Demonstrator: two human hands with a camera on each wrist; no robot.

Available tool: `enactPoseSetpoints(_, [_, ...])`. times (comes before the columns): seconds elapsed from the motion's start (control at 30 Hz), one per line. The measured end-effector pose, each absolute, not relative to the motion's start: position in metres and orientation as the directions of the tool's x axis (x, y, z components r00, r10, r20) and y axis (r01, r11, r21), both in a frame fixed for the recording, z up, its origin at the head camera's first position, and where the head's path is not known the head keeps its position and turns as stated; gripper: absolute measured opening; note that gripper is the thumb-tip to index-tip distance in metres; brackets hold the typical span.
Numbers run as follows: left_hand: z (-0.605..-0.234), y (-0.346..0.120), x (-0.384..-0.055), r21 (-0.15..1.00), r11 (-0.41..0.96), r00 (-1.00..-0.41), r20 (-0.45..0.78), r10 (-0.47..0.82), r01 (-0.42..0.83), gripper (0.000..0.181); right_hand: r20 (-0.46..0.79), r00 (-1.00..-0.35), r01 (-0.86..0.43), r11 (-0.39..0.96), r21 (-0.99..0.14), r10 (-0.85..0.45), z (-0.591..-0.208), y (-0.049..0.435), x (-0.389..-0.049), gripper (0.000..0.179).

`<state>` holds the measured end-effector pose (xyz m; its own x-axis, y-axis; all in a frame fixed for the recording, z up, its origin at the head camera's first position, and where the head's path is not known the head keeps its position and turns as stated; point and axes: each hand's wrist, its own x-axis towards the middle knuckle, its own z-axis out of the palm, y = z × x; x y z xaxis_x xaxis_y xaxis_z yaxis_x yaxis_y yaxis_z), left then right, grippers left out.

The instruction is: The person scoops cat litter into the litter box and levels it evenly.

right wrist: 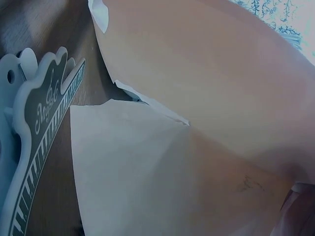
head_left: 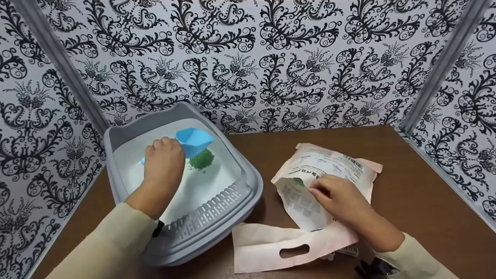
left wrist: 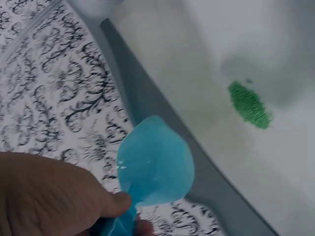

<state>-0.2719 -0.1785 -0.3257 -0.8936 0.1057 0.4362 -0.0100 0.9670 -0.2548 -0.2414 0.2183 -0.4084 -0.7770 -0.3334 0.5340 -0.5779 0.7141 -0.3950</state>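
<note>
My left hand (head_left: 164, 161) grips the handle of a light blue scoop (head_left: 195, 140), held over a grey litter box (head_left: 254, 180). In the left wrist view the scoop's rounded bowl (left wrist: 156, 162) overlaps the box's side wall. A small heap of green granules (head_left: 202, 159) lies on the pale floor of the box; the left wrist view shows the same heap (left wrist: 249, 104) apart from the scoop. My right hand (head_left: 341, 195) pinches the rim of a pale pink paper bag (head_left: 329, 161) lying on its side. The bag's mouth gapes toward the box, and some green shows just inside.
A torn-off bag top (head_left: 259, 248) with a handle slot lies in front of the bag. Partly under it is a piano-key patterned piece (right wrist: 44, 123) marked with lettering. The brown table (head_left: 403, 193) meets black-and-white patterned walls (head_left: 294, 77) at the back and sides.
</note>
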Motion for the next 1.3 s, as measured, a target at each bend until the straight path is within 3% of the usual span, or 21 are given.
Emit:
enactPoseSetpoints(0.3, [-0.310, -0.172, -0.252, -0.184, 0.983, -0.797, 0.595, 0.105, -0.008, 0.017, 0.549, -0.764, -0.588, 0.716, -0.377, -0.339, -0.407, 0.219, -0.243, 0.012])
enactPoseSetpoints(0.7, [-0.320, -0.156, -0.205, -0.136, 0.987, -0.833, 0.534, 0.145, 0.085, 0.016, 0.553, -0.754, -0.602, 0.710, -0.366, -0.354, -0.407, 0.219, -0.244, 0.011])
enactPoseSetpoints(0.97, [-0.337, -0.135, -0.191, -0.008, 0.992, -0.861, 0.496, 0.112, 0.124, 0.022, 0.537, -0.770, -0.589, 0.708, -0.390, -0.345, -0.408, 0.221, -0.244, 0.012])
enactPoseSetpoints(1.3, [-0.363, -0.118, -0.190, 0.003, 0.985, -0.808, 0.573, 0.140, 0.174, 0.019, 0.563, -0.752, -0.605, 0.698, -0.383, -0.343, -0.408, 0.220, -0.242, 0.015])
